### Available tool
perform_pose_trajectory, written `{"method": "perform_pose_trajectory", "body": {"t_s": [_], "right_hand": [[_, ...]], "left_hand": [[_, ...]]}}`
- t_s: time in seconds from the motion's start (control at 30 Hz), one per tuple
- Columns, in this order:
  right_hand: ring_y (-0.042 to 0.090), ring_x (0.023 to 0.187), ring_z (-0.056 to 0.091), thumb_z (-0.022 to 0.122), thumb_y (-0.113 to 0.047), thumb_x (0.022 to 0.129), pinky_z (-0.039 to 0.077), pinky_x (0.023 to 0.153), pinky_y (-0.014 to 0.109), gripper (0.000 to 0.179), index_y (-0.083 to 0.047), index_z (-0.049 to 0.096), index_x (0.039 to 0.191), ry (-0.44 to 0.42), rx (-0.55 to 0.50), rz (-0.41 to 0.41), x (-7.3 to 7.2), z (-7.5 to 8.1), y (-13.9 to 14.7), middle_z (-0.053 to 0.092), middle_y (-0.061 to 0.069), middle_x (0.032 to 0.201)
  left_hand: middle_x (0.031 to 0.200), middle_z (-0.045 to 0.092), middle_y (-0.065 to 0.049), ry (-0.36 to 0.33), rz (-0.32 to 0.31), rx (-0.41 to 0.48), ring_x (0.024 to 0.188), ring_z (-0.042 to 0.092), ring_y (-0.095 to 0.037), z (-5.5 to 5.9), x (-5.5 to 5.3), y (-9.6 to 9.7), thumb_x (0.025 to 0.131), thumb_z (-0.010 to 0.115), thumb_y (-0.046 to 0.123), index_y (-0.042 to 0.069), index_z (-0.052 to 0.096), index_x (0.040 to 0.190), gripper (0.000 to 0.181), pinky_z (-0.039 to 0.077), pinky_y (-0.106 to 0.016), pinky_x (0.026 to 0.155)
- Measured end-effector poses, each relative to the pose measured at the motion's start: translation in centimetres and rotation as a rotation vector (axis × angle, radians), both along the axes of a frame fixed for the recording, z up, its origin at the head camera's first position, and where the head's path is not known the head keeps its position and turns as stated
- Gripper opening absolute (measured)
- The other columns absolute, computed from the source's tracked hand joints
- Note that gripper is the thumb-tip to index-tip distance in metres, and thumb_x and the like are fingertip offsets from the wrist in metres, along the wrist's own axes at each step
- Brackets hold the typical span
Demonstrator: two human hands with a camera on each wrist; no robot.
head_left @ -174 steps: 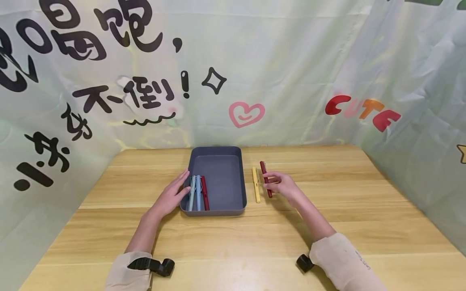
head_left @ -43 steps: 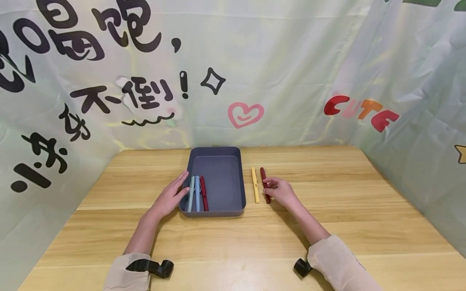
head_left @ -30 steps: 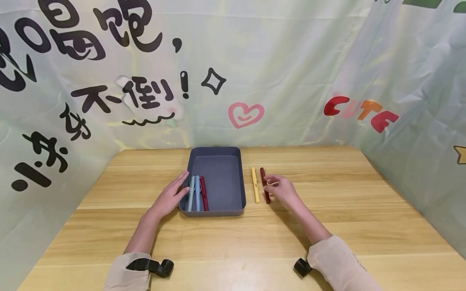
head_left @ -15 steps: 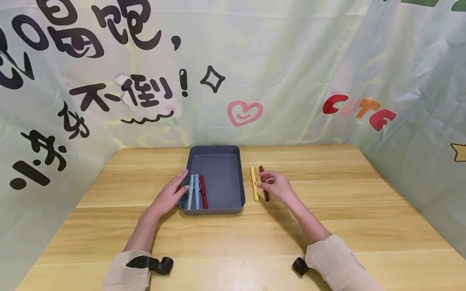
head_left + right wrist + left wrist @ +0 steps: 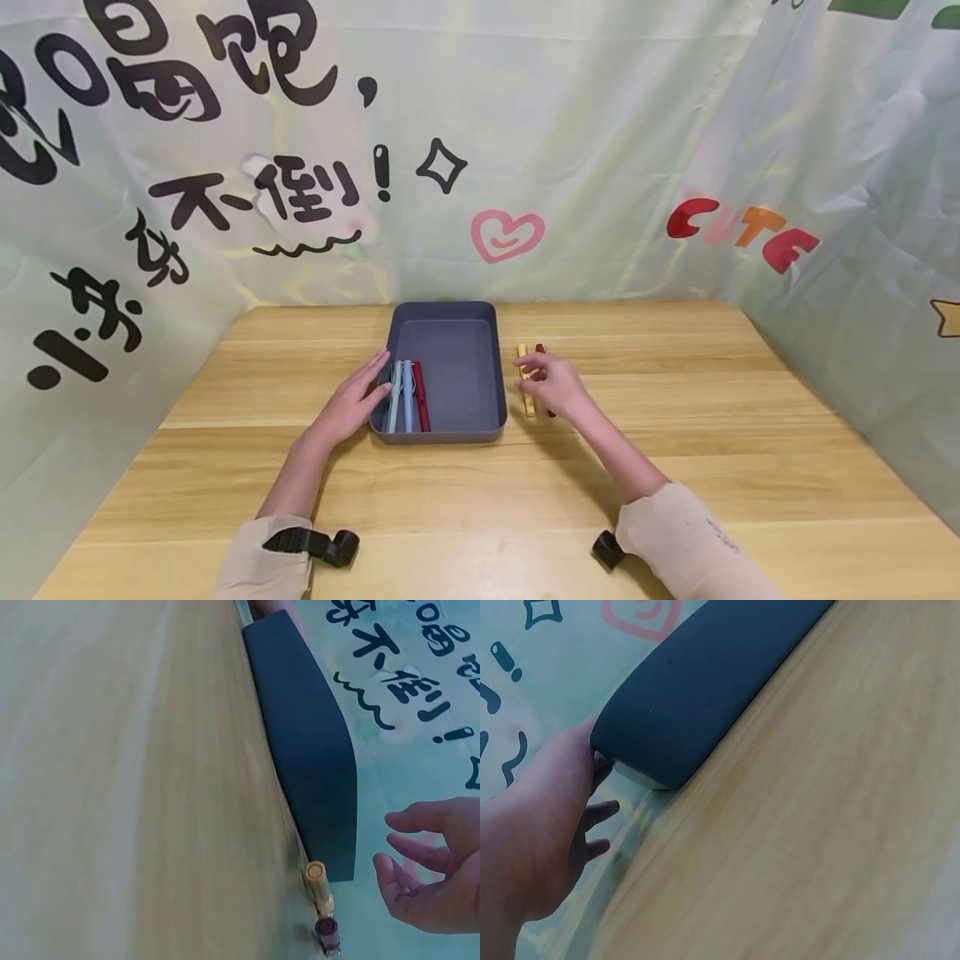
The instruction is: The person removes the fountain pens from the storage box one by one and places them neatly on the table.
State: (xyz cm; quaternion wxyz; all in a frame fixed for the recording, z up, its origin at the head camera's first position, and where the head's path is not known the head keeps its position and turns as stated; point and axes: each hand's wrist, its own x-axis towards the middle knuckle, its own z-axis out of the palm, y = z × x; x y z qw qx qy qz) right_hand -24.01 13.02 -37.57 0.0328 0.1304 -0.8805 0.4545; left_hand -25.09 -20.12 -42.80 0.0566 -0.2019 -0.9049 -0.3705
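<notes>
My left hand (image 5: 351,407) rests against the left side of a dark grey-blue tray (image 5: 461,367), its fingers extended along the rim. A pale green pen (image 5: 394,400), a light blue pen (image 5: 408,398) and a dark red pen (image 5: 422,398) lie side by side in the tray's near left part. Right of the tray, a yellow pen (image 5: 529,405) and a second dark red pen (image 5: 552,413) lie on the table, partly covered by my right hand (image 5: 558,387). In the right wrist view, that hand's fingers (image 5: 420,817) are loosely bent, apart, and hold nothing; both pens are below them.
The wooden table (image 5: 465,508) reaches a printed cloth backdrop (image 5: 600,150) behind the tray and at both sides. Black wrist cameras are strapped at the left cuff (image 5: 258,550) and the right cuff (image 5: 675,533).
My right hand earlier held the dark red pen and set it down beside the yellow one. It has since let go and shifted left over the yellow pen. My left hand stays put.
</notes>
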Motion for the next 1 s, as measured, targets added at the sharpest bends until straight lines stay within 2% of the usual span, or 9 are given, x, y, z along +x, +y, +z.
{"method": "perform_pose_trajectory", "body": {"t_s": [0.33,0.6,0.8,1.0], "right_hand": [[0.026,0.081,0.06,0.069,-0.001,0.078,0.05,0.071,0.034,0.029,0.002,0.065,0.106,0.017,0.021,0.052,0.2,0.6,-2.4,0.063,0.017,0.096],[0.023,0.079,0.06,0.07,-0.001,0.078,0.05,0.063,0.029,0.027,0.001,0.066,0.105,0.026,0.025,0.096,0.0,0.8,-4.0,0.061,0.018,0.098],[0.022,0.08,0.058,0.07,-0.004,0.079,0.049,0.066,0.03,0.026,-0.001,0.066,0.104,0.051,0.071,0.116,0.0,1.0,-5.4,0.06,0.016,0.098],[0.021,0.082,0.059,0.07,-0.004,0.079,0.05,0.068,0.029,0.025,-0.001,0.066,0.104,0.039,0.079,0.14,0.0,0.8,-6.6,0.057,0.014,0.097]], "left_hand": [[0.15,0.019,-0.012,0.006,-0.005,-0.001,0.133,0.019,-0.036,0.0,0.0,-0.1,0.098,0.046,0.026,0.006,0.026,0.145,0.055,0.016,-0.054,0.104],[0.15,0.02,-0.011,0.009,-0.005,-0.003,0.133,0.019,-0.035,-0.1,0.0,0.0,0.098,0.046,0.026,0.007,0.026,0.145,0.055,0.017,-0.054,0.104],[0.15,0.02,-0.011,0.016,-0.008,0.001,0.133,0.02,-0.035,0.0,0.0,0.0,0.098,0.046,0.026,0.006,0.026,0.145,0.055,0.017,-0.054,0.104],[0.15,0.02,-0.011,0.016,-0.005,0.0,0.133,0.02,-0.034,-0.1,-0.1,-0.1,0.098,0.046,0.026,0.007,0.026,0.145,0.055,0.017,-0.053,0.104]]}}
